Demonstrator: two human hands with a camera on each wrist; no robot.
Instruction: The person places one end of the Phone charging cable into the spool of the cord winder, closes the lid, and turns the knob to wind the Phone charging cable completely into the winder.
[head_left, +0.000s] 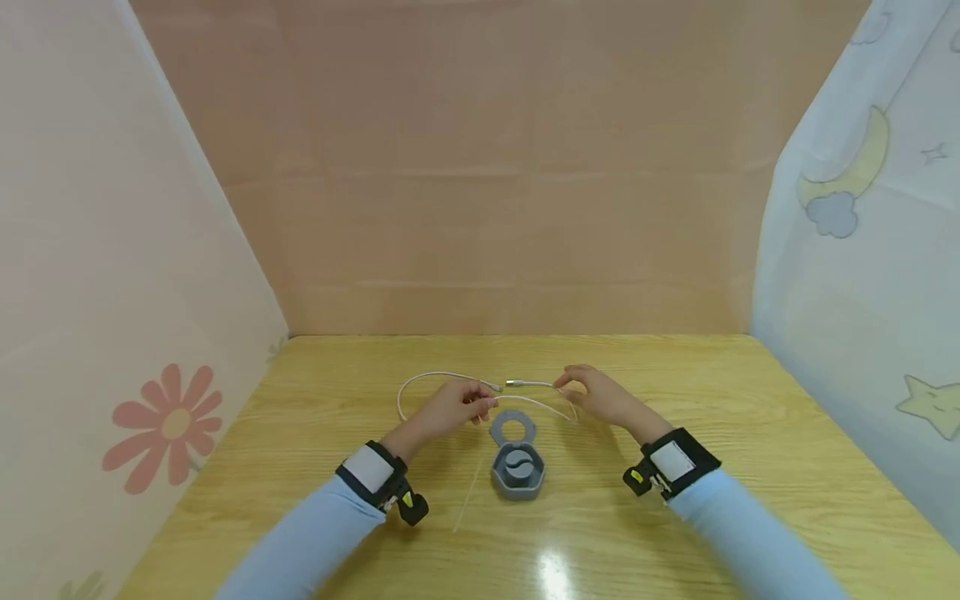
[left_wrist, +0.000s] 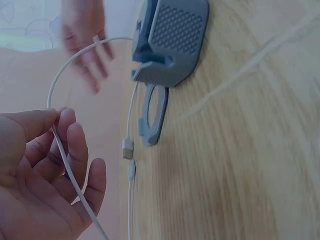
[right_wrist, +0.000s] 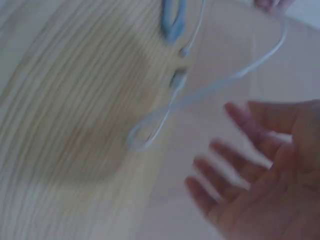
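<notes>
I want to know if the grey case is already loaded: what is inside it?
The case lies open on the table, its ring lid flipped back. Only a round grey insert shows inside; the cable is outside, held by the left hand. Anything beneath the insert is hidden.

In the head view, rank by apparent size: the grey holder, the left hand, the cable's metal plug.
1. Left hand and grey holder: too alike to rank.
2. Metal plug, by far the smallest.

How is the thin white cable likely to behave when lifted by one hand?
Probably floppy: the thin white cable already curves in loose loops on the wooden table. Likely light, since the left hand holds it with fingertips only. Its free plug ends would probably dangle and swing.
</notes>
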